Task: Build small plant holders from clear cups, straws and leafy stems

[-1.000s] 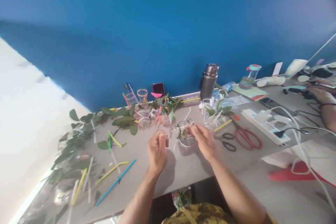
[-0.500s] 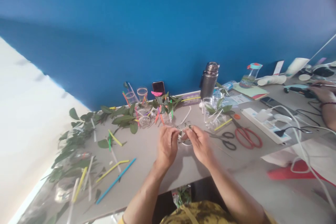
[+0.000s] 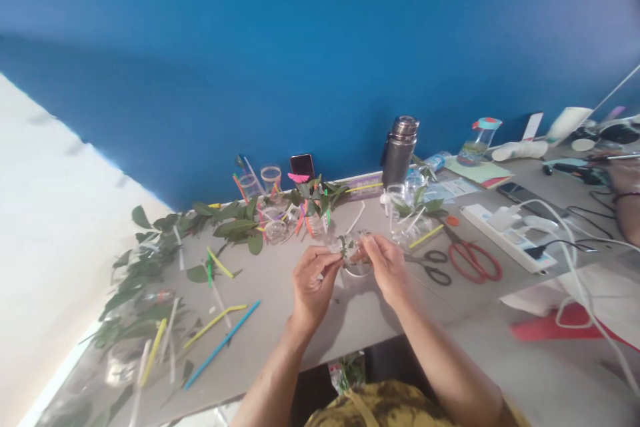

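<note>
Both my hands meet over the grey desk (image 3: 310,340) near its middle. My right hand (image 3: 387,268) holds a small clear plastic cup (image 3: 354,244) tilted on its side, with a bit of green leaf in it. My left hand (image 3: 311,280) is closed in a pinch at the cup's mouth, fingertips on a small leafy sprig (image 3: 343,245). A white ring-like piece (image 3: 358,272) lies on the desk just under the cup.
Leafy branches (image 3: 150,260) and coloured straws (image 3: 220,343) litter the left of the desk. Clear cups with leaves and straws (image 3: 310,210) stand behind. A steel flask (image 3: 399,151), black scissors (image 3: 431,267), red scissors (image 3: 473,260) and a power strip (image 3: 510,237) lie right. Another person's arm (image 3: 627,203) is at far right.
My left hand moved right from a spot apart on the desk to the cup's mouth and now pinches at the sprig there. My right hand kept holding the cup.
</note>
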A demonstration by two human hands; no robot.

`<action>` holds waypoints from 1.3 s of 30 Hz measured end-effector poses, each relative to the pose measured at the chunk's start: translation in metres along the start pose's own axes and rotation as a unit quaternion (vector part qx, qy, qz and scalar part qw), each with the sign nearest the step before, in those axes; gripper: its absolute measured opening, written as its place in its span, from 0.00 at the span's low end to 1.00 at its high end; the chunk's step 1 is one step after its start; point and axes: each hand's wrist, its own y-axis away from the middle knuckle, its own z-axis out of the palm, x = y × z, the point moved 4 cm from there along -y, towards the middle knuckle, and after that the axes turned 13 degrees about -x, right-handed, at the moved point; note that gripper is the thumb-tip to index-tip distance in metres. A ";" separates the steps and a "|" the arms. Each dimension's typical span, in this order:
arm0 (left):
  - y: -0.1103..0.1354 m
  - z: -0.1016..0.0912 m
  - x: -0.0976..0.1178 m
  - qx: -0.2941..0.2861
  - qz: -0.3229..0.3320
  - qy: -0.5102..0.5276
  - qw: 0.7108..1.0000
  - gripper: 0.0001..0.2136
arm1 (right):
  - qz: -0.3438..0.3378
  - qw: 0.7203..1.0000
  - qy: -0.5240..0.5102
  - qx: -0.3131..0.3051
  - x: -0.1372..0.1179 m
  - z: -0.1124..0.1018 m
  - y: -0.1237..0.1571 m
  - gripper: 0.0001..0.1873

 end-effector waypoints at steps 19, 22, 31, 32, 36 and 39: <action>0.001 0.002 -0.010 -0.075 -0.170 0.115 0.976 0.13 | 0.006 0.999 -0.043 -0.032 0.001 0.007 0.003 0.28; 0.004 0.008 -0.014 -0.030 -0.215 0.157 0.964 0.13 | 0.014 0.996 -0.087 -0.024 0.000 0.009 0.003 0.32; 0.005 0.009 -0.029 0.068 -0.305 0.214 0.926 0.19 | 0.040 0.985 -0.153 -0.063 -0.007 0.024 0.009 0.29; 0.004 0.008 -0.029 0.049 -0.300 0.226 0.926 0.19 | 0.048 0.983 -0.166 -0.060 -0.006 0.024 0.009 0.29; 0.003 0.006 -0.022 -0.035 -0.251 0.263 0.931 0.19 | 0.061 0.980 -0.183 -0.048 -0.004 0.016 0.005 0.28; 0.006 0.008 -0.020 -0.020 -0.264 0.267 0.927 0.18 | 0.048 0.986 -0.154 -0.042 -0.002 0.015 0.004 0.28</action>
